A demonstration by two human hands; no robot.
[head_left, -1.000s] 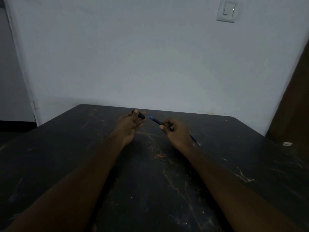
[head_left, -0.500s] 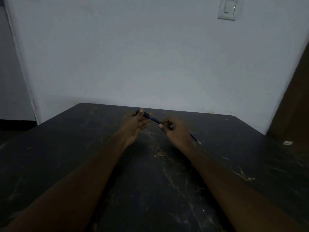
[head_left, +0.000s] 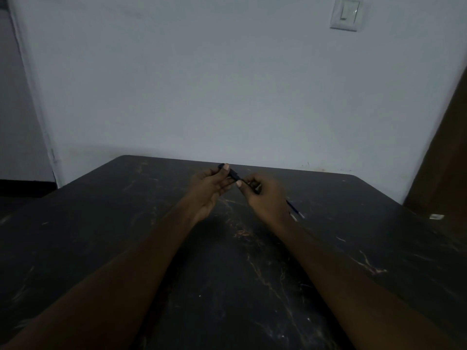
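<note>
Both my hands meet above the far middle of a dark scratched table. My left hand pinches a dark pen cap between thumb and fingers. My right hand grips a blue pen; its rear end sticks out behind the hand, and most of the barrel is hidden in the fist. The cap sits over the pen's front end, and the two hands almost touch.
A pale wall stands right behind the table's far edge, with a light switch high at the right. A brown door or panel rises at the right. A small white scrap lies near the table's right edge.
The hands came together. The blue tip, bare and apart from the cap a second ago, is now inside the cap held by my left hand.
</note>
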